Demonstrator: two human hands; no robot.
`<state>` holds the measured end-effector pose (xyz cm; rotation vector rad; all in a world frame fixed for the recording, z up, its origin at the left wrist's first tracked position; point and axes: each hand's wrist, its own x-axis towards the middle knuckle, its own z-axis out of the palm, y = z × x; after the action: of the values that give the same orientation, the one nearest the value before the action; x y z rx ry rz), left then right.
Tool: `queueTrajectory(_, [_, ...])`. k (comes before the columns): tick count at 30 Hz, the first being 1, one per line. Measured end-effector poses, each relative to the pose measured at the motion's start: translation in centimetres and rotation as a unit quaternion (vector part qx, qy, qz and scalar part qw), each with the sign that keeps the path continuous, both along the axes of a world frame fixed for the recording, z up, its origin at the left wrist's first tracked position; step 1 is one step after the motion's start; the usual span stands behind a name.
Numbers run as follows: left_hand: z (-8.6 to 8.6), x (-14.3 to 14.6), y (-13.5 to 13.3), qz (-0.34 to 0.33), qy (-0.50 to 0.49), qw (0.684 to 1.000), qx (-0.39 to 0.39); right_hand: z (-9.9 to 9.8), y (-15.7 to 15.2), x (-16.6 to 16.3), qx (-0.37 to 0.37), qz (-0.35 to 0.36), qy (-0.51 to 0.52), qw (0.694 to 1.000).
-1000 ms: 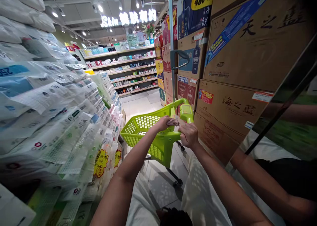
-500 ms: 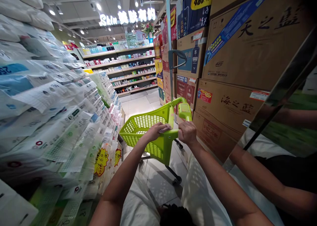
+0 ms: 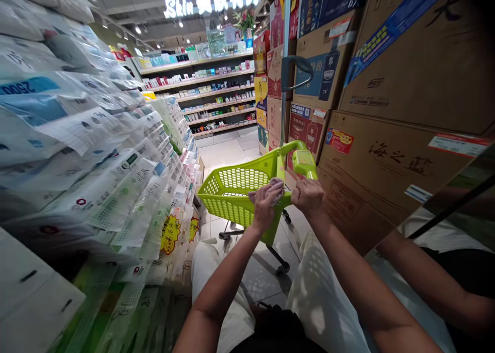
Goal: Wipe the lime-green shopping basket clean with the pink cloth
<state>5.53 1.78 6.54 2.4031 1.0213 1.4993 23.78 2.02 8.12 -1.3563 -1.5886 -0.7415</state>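
Note:
A lime-green shopping cart (image 3: 235, 208) with a perforated basket stands just ahead of me on dark legs with castors. My right hand (image 3: 308, 195) is wrapped around the right part of its handle, below a green block (image 3: 304, 162) on the handle's curve. My left hand (image 3: 265, 208) has its fingers closed on a crumpled greyish-pink cloth (image 3: 275, 189), at the rear rim of the basket beside the handle. Whether the cloth touches the rim I cannot tell. No goods show inside the visible part of the basket.
Plastic-wrapped packs (image 3: 88, 182) are piled along the left. Stacked cartons (image 3: 390, 157) rise on the right, behind a glass pane that mirrors my arms. A dark door handle (image 3: 297, 73) juts out from a metal-edged pane. Product shelves (image 3: 220, 97) close off the tiled aisle (image 3: 228, 146).
My left hand has lifted from lying flatter over the cart's rim, and the cloth now shows bunched in its fingers. My right hand stays on the handle. The view has shifted slightly.

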Motion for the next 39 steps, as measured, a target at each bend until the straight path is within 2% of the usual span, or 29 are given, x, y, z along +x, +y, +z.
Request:
queueTrajectory(4, [-3.6,-0.8,-0.2,0.035,-0.034,0.998,0.034,0.0,0.2,0.4,0.007,0.011,0.005,1.0])
queueTrajectory(6, [-5.0,-2.5,0.9,0.088,-0.058,0.994,0.018,0.0,0.2,0.4,0.01,0.01,0.0,1.0])
queueTrajectory(8, [-5.6,-4.3,2.2,0.155,-0.08,0.985,-0.015,0.0,0.1,0.5,0.008,0.012,-0.006,1.0])
queueTrajectory(11, [-4.8,-5.4,3.2,0.193,-0.08,0.976,-0.059,0.1,0.1,0.6,0.008,0.034,-0.011,0.999])
queueTrajectory(15, [-3.5,-3.7,2.0,0.129,-0.03,0.989,-0.071,0.2,0.4,1.0,0.005,0.06,0.005,0.998])
queueTrajectory(19, [-3.5,-3.1,1.4,0.109,-0.006,0.99,-0.094,0.4,0.5,1.6,-0.027,0.07,0.014,0.997])
queueTrajectory(26, [-3.8,-6.6,3.1,0.237,-0.021,0.96,-0.15,0.4,0.5,1.7,-0.025,0.082,0.02,0.996])
queueTrajectory(33, [-3.8,-6.5,1.4,0.23,0.041,0.956,-0.178,-0.5,0.4,2.0,-0.021,0.098,0.031,0.995])
queueTrajectory(36, [-4.2,-7.2,1.6,0.237,0.035,0.951,-0.197,-0.7,0.2,2.3,-0.023,0.105,0.022,0.994])
queueTrajectory(39, [-4.4,-8.6,2.5,0.27,0.01,0.937,-0.222,-0.6,0.1,2.4,-0.017,0.115,0.013,0.993])
